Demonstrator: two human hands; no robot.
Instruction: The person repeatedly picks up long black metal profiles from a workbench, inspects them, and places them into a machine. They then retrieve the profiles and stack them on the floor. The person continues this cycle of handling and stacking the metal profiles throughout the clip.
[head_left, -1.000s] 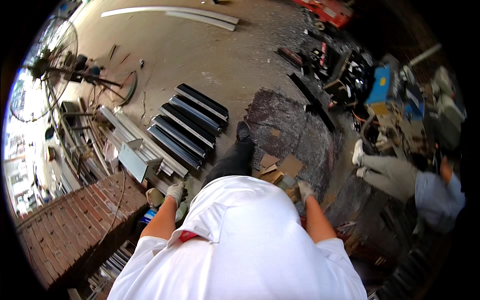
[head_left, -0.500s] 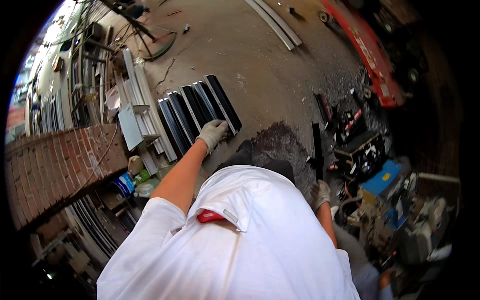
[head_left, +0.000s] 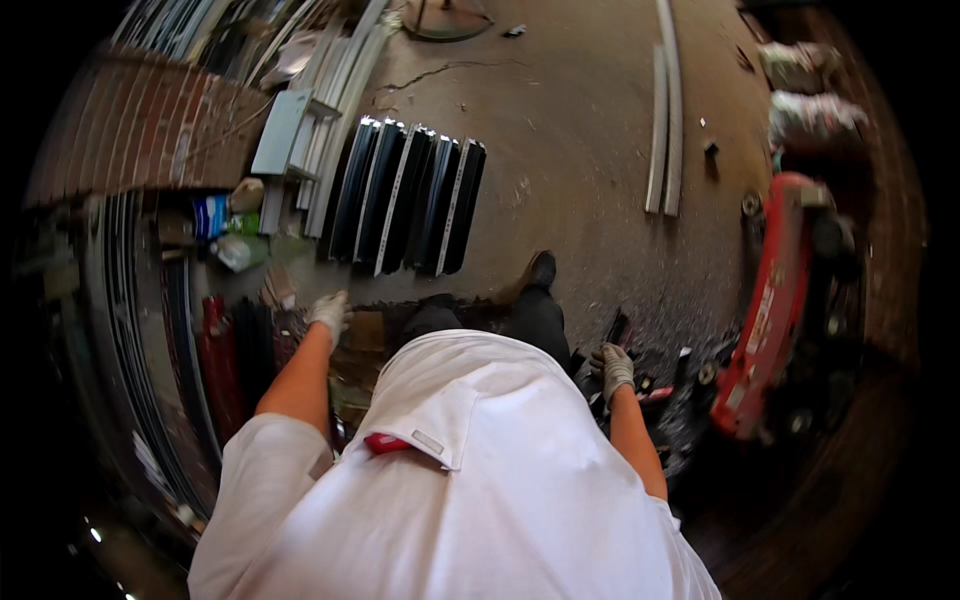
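Both of my hands wear pale work gloves and hang apart at my sides. My left hand (head_left: 331,316) is over the clutter below the brickwork, its fingers loosely bent and apart, with nothing seen in it. A row of dark, shiny metal profiles (head_left: 398,205) with pale strips lies on the floor ahead, beyond my left hand and out of its touch. My right hand (head_left: 613,370) is by my right leg, above dark offcuts and shavings (head_left: 675,350). Its fingers are slightly curled and apart, and I see nothing held in them.
A red wheeled floor jack (head_left: 768,315) stands at the right. Two long pale bars (head_left: 664,130) lie ahead, with stuffed sacks (head_left: 815,120) beyond the jack. Long light profiles (head_left: 340,110) and a brick block (head_left: 150,130) are at the left.
My view has turned to the right, so the floor things shift and rotate. My left hand has left the dark profiles and moved back left. My right hand has swung forward.
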